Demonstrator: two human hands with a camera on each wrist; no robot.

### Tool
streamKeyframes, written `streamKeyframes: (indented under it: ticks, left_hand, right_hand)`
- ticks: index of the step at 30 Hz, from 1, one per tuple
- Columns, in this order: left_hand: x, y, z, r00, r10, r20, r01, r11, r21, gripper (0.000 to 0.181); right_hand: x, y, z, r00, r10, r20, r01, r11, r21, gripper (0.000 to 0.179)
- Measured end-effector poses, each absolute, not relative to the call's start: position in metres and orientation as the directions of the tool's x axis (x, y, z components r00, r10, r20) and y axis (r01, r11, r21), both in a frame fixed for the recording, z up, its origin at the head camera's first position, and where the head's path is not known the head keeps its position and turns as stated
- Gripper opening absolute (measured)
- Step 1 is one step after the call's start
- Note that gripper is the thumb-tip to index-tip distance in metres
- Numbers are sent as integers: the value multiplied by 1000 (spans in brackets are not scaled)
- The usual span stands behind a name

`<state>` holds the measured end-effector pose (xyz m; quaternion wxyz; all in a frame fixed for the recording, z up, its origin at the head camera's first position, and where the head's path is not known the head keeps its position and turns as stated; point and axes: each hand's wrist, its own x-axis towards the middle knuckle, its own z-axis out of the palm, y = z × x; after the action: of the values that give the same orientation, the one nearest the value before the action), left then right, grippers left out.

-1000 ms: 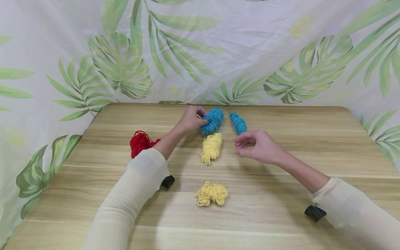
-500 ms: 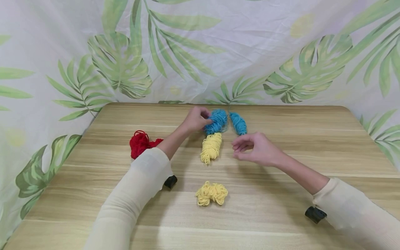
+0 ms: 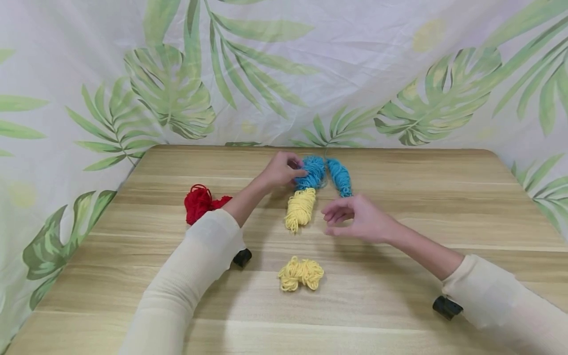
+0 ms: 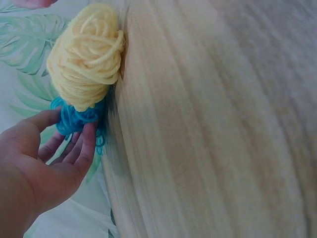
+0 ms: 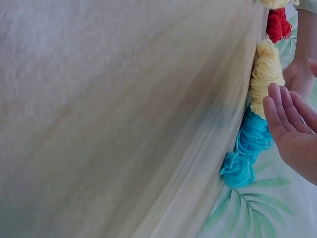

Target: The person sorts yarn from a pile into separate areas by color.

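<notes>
At the far side of the table, my left hand (image 3: 284, 169) grips a bundle of blue yarn (image 3: 313, 172) by its left side. In the left wrist view, thumb and fingertips are on that blue bundle, partly hidden behind a yellow yarn bundle (image 4: 86, 57). The same yellow bundle (image 3: 300, 209) lies just in front of the blue one in the head view. My right hand (image 3: 361, 219) hovers to its right with fingers loosely bent and nothing in them. A second, narrower blue yarn bundle (image 3: 339, 177) lies beyond the right hand, beside the held one.
Red yarn (image 3: 199, 203) lies at the left, partly covered by my left arm. Nearer to me is another yellow yarn bundle (image 3: 301, 274). A leaf-printed cloth (image 3: 266, 74) hangs behind the wooden table (image 3: 390, 315).
My left hand has shifted the blue yarn bundle to the right, closer to the other blue one. The right hand has drawn slightly toward me and left.
</notes>
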<state>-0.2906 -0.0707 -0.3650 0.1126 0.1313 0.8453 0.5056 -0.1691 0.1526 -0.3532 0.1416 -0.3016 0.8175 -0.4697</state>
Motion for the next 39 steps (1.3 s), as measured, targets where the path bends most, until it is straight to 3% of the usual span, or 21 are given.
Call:
streamKeyframes:
  ticks: [13,29,39]
  left_hand:
    - [-285,-87,-358,-915,397,-67,113,412,904,24]
    - [-270,-101,-347,-906,424,-22,203,477,855,28]
    - [-264,-106,-344,-892,452,12,257,485,836,26]
  right_hand:
    - [-153,137,-359,-699,-714,22,-372,338,-864,40]
    - [-139,122,-366,-590,-807,-26,-424,337,-841,47]
    - [-139,116,-367,-545,-836,-58,-453,352,-819,38]
